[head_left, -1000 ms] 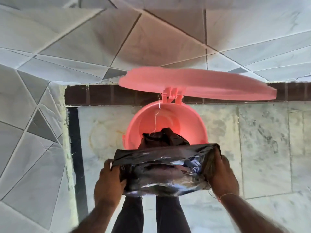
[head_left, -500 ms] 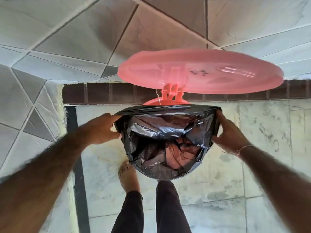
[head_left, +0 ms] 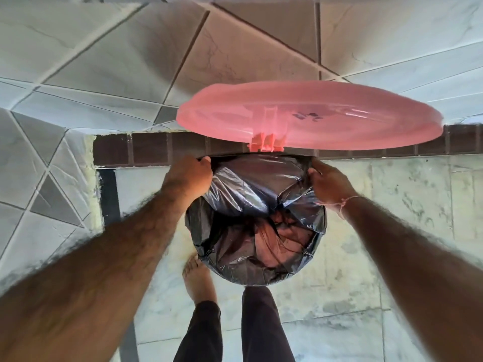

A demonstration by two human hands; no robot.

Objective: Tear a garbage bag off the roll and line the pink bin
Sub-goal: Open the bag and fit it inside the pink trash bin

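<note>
A black garbage bag [head_left: 257,205] is stretched over the mouth of the pink bin, whose body shows only as a pink tint through the plastic [head_left: 264,244]. The bin's round pink lid [head_left: 308,116] stands raised on its hinge behind the opening. My left hand [head_left: 189,176] grips the bag's edge at the far left of the rim. My right hand [head_left: 330,182] grips the edge at the far right. The bag hangs loosely crumpled inside. The roll is not in view.
The bin stands on a marble floor against a tiled wall [head_left: 130,61] with a dark brown skirting strip [head_left: 146,150]. A bare foot [head_left: 198,278] and two dark trouser legs [head_left: 258,322] are just in front of the bin.
The bag went from being held above the bin to being spread over its mouth. Both hands slid along the rim toward the hinge side, and the lid tilted up further.
</note>
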